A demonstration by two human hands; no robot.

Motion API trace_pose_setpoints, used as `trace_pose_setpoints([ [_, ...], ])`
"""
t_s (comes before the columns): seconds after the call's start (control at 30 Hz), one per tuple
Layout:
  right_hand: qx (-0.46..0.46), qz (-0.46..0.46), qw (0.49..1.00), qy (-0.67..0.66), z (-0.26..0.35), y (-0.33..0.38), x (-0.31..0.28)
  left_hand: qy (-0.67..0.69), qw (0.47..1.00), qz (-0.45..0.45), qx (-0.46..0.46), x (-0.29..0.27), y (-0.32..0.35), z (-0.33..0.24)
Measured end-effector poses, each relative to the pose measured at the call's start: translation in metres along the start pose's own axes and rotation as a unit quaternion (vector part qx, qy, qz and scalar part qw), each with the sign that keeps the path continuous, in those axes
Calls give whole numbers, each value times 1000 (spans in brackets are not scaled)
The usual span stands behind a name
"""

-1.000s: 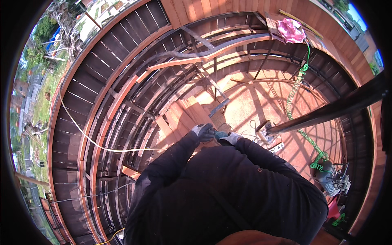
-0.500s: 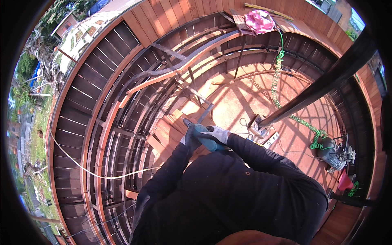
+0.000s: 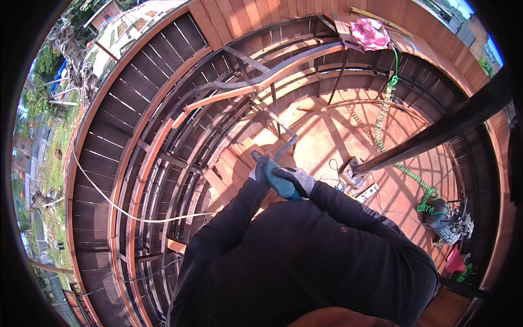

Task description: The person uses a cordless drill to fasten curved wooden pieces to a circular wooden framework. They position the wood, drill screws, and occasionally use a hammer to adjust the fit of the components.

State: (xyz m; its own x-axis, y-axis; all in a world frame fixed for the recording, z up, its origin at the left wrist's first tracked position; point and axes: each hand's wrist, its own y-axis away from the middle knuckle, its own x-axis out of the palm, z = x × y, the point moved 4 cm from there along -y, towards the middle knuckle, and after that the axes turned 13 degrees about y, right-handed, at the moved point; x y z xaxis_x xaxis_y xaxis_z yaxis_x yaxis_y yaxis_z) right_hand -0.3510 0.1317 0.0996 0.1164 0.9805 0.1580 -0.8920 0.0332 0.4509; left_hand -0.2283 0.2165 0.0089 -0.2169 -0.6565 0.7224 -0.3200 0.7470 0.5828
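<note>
A teal-bodied power tool [image 3: 280, 187] with a dark front end is held in front of my chest in both gloved hands. My left hand [image 3: 260, 169] is wrapped round its front part. Further back, my right hand [image 3: 297, 179] is closed over the top of the body. The tool's tip points away and to the left, toward reddish wooden boards [image 3: 229, 163] lying by the curved ribs. Just beyond the tool, a grey flat bar [image 3: 286, 146] slants up. Whether the tip touches anything cannot be made out.
Curved wooden ribs [image 3: 155, 158] line the plank wall on the left. A thick dark post [image 3: 430, 136] slants across the right. Beyond it are a coiled green hose [image 3: 411, 173] and a compressor [image 3: 445, 223]. A pink cloth [image 3: 370, 34] lies on the far ledge; a power strip [image 3: 368, 192] is on the floor.
The view has turned slightly, so the surroundings appear shifted, mostly to the right. Both hands keep hold of the power tool, and the right hand's fingers lie further forward over its body.
</note>
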Motion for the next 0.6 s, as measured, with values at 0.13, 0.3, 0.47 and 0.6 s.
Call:
trace_pose_setpoints([
  [0.13, -277, -54, 895, 347, -34, -14, -11, -14, 1000, -9, 0, 3, 4, 1],
  [0.3, -316, -81, 863, 386, -53, -27, -18, 3, 1000, -18, -1, 3, 8, -2],
  [0.47, -291, -48, 883, 365, -47, -25, -15, -12, 999, -43, 25, 14, 26, -7],
  [0.6, -322, -78, 844, 421, -43, -18, -14, -47, 998, -40, -9, 7, 23, -4],
])
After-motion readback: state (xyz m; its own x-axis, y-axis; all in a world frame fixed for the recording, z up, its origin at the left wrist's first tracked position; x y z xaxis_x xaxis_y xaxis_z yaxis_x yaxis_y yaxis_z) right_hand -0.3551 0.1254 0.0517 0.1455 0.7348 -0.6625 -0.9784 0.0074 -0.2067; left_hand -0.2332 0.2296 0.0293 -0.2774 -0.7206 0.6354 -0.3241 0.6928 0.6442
